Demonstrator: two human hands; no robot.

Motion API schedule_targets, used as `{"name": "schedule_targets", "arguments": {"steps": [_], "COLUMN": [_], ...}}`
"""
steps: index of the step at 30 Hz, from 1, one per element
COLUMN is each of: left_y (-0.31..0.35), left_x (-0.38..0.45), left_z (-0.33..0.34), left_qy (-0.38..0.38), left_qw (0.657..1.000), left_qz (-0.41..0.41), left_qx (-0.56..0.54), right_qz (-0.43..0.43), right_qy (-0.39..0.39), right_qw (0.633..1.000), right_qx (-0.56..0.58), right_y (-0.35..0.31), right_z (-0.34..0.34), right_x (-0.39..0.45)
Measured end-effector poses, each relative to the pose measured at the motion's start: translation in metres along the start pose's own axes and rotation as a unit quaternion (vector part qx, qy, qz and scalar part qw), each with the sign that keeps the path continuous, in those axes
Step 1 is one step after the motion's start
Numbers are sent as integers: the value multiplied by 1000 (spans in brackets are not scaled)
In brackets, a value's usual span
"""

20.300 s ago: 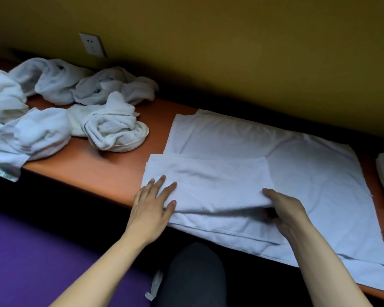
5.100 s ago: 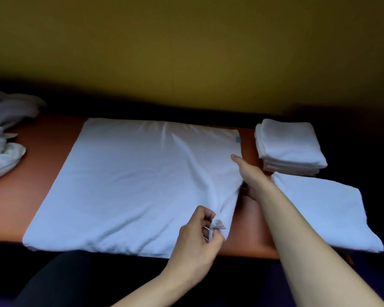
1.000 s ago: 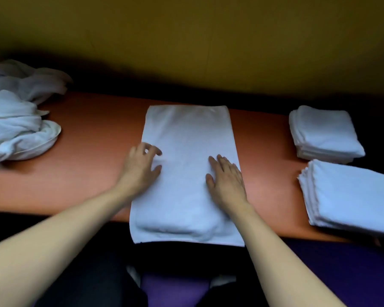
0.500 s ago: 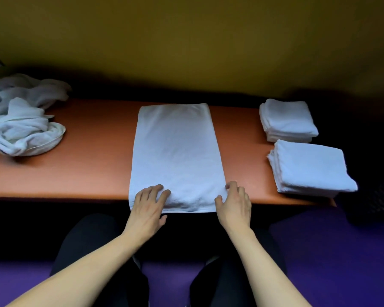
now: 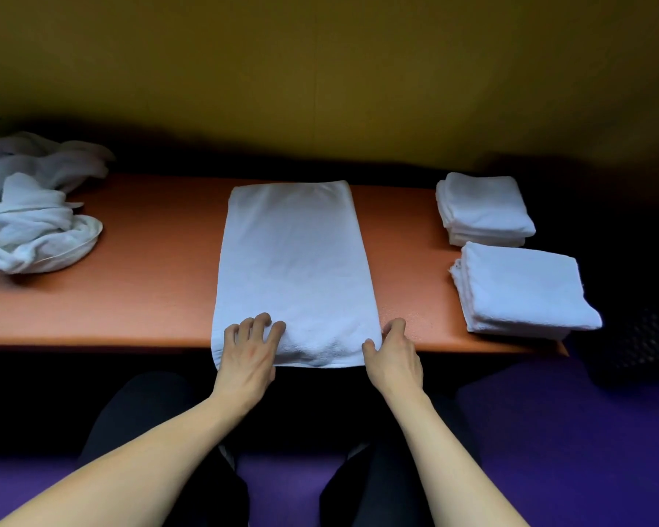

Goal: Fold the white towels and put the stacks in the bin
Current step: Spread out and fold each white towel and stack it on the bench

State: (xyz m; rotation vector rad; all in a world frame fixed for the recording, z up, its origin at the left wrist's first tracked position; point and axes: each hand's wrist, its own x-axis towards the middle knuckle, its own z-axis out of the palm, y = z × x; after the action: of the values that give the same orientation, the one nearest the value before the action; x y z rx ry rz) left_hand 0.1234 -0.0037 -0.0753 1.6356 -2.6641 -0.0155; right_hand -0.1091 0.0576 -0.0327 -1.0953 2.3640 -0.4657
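Both hands at the near end of the long folded towel, ready for the cross fold.

The left hand has curled fingers on the near left corner; the right hand pinches the near right corner. An uneven lift could skew the layers — the near edge overhangs the orange bench. Unfolded towels lie far left, two folded stacks right; no bin visible.

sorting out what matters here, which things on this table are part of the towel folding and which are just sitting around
Part of the job:
- long folded towel, near end gripped by left hand and right hand
- far folded stack
- near folded stack
- crumpled towel pile, not yet folded

Just there:
- orange table
- yellow wall
- dark mesh object at right, possibly the bin
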Motion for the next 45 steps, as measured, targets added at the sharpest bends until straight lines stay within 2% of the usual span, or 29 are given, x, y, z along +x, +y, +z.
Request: {"name": "schedule_targets", "arguments": {"steps": [10,13,16,20,22,25,29,34,37,38,40,42,45], "left_y": [0,2,6,8,6,-1,-23,-52,-52,-51,-53,-57,-65], "left_x": [6,5,2,-2,-3,-5,-12,-42,-65,-69,-72,-64,-36], "left_z": [0,1,2,5,5,-3,-30,-64,-95,-104,-114,-117,-111], "left_qy": [-8,-20,-32,-7,10,28,1,34,52,59,67,73,85], "left_qw": [1000,1000,999,1000,1000,1000,999,995,979,966,925,889,860], "left_qz": [-16,-11,-13,-18,-12,3,-4,-3,-38,-58,-86,-101,-135], "left_qx": [7,16,17,18,17,-10,-38,-98,-195,-246,-364,-440,-484], "right_qz": [4,3,23,44,38,22,21,81,112,106,73,44,-9], "right_qy": [-7,-15,-33,-54,-65,-61,-49,-63,-98,-113,-129,-102,-26], "right_qw": [1000,994,965,908,897,902,893,837,761,746,762,817,897], "right_qx": [29,104,261,414,435,426,446,538,632,648,630,565,441], "right_y": [3,1,-2,-7,-10,-13,-11,5,15,18,24,24,17], "right_z": [1,-2,-8,-20,-26,-34,-43,-46,-59,-64,-71,-69,-61], "right_x": [3,3,5,6,5,0,-14,-36,-48,-50,-53,-49,-22]}}
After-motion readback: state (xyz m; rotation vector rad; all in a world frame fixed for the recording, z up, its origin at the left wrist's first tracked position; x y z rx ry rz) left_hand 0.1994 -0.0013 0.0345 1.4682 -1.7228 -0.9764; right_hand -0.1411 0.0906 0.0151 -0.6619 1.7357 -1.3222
